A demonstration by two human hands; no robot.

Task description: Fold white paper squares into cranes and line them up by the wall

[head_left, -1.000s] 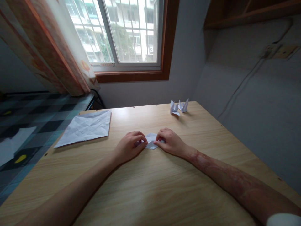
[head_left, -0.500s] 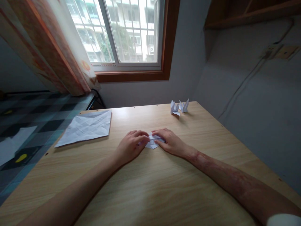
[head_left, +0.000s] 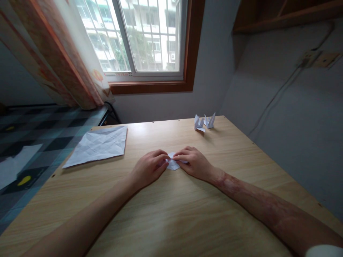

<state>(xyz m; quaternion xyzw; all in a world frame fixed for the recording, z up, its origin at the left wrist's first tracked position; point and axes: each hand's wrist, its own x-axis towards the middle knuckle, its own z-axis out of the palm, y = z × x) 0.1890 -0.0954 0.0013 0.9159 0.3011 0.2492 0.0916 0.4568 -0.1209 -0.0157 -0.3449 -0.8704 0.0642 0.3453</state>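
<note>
A small piece of folded white paper [head_left: 173,165] lies on the wooden table between my two hands, its sides partly covered by them. My left hand [head_left: 150,165] holds its left side, fingers curled and fingertips on the paper. From the other side my right hand [head_left: 195,161] grips it, with the index finger near the middle and the thumb lower down. The fingertips of both hands almost meet over the paper's centre. Fine folds are too small to make out.
Two folded paper figures [head_left: 199,123] stand at the table's far right. A large creased paper sheet [head_left: 100,145] lies at the left edge. Beyond it is a bed with a checked cover [head_left: 60,123] and more white paper [head_left: 20,162]. A window [head_left: 155,39] is ahead.
My fingertips have shifted slightly on the folded paper, and the right index finger now reaches closer to its middle. The strip across the paper's centre is more covered. Everything else stays put.
</note>
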